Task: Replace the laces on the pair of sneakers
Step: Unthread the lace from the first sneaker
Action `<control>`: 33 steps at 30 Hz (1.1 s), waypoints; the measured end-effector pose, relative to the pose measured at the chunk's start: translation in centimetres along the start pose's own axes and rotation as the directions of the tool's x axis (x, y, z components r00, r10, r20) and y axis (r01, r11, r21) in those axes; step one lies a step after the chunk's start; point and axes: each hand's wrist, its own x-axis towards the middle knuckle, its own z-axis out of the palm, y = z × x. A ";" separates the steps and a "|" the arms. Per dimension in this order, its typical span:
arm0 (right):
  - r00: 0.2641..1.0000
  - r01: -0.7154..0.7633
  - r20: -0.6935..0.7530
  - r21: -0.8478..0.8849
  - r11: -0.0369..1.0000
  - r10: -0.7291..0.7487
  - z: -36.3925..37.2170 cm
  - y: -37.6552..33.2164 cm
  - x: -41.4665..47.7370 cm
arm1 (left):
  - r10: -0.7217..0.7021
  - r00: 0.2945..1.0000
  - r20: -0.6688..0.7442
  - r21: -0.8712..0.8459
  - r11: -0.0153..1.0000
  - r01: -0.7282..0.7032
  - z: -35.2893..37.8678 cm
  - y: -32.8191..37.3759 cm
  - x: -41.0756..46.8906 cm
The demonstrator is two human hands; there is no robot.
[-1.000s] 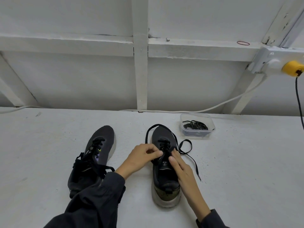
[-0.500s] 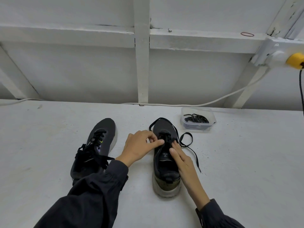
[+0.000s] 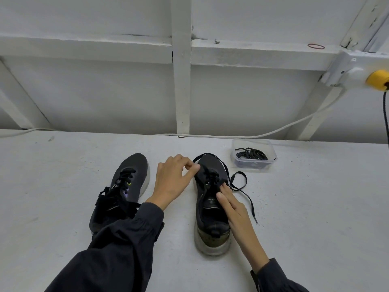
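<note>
Two black sneakers stand on the white table, toes pointing away from me. The left sneaker [image 3: 126, 190] is laced, and my left sleeve covers its heel. The right sneaker [image 3: 210, 209] has a black lace [image 3: 242, 186] partly threaded; its loose ends loop round the toe and trail off to the right. My left hand [image 3: 173, 182] pinches the lace at the shoe's left side near the toe. My right hand [image 3: 233, 209] rests on the tongue, fingertips pressing at the lace crossings.
A clear plastic tub [image 3: 253, 163] with several black laces sits just behind the right sneaker. A white cable [image 3: 273, 134] runs along the table's back edge to a socket with a yellow plug [image 3: 377, 79]. White wall beams rise behind.
My left hand has moved up and left from the lace crossings toward the toe, drawing the lace with it. The right hand has stayed on the tongue. The view has tilted slightly.
</note>
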 end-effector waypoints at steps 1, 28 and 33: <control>1.000 0.001 -0.002 0.002 1.000 -0.001 0.0 0.0 0.0 | -0.015 0.998 0.059 -0.040 0.999 0.017 0.0 0.1 0.0; 1.000 -0.008 -0.013 0.018 1.000 0.008 0.1 0.3 0.1 | 0.253 0.956 -0.146 -0.567 0.771 -0.291 -0.6 2.8 0.6; 1.000 -0.007 -0.016 0.028 1.000 0.008 0.0 0.4 0.1 | 0.157 0.988 0.011 -0.396 0.908 -0.139 0.7 1.8 1.1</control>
